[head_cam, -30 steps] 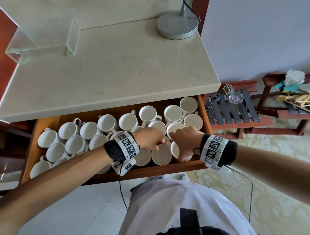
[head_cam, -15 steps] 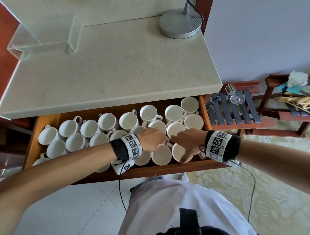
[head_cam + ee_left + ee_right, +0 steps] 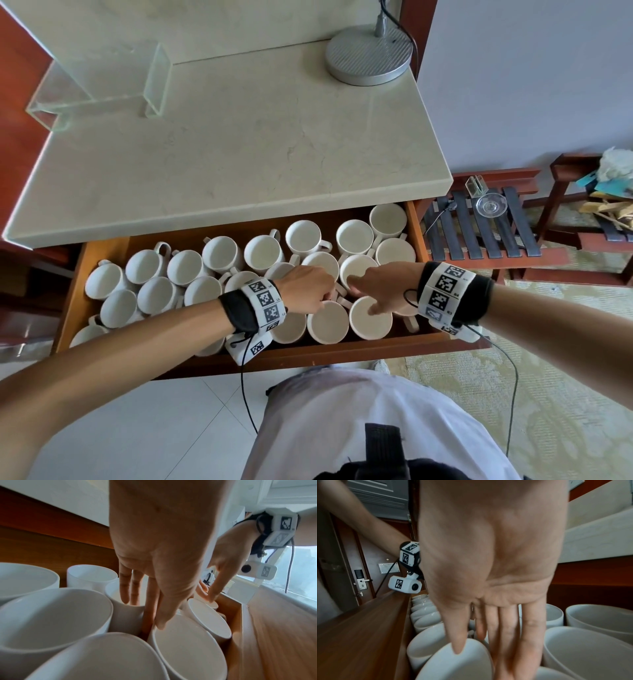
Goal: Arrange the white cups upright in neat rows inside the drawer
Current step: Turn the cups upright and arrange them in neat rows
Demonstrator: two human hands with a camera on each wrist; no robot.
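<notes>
In the middle of the head view the open wooden drawer is full of white cups, all upright and packed rim to rim in uneven rows. The left hand and right hand reach down close together into its front right part. Both have straight fingers pushed into the narrow gaps between cups, each thumb on a rim; neither grips a cup. The neighbouring cups and their handles crowd the fingers. Above, the beige tabletop covers the back of the drawer and carries a round lamp base and a glass stand. A slatted wooden rack stands at the right.
</notes>
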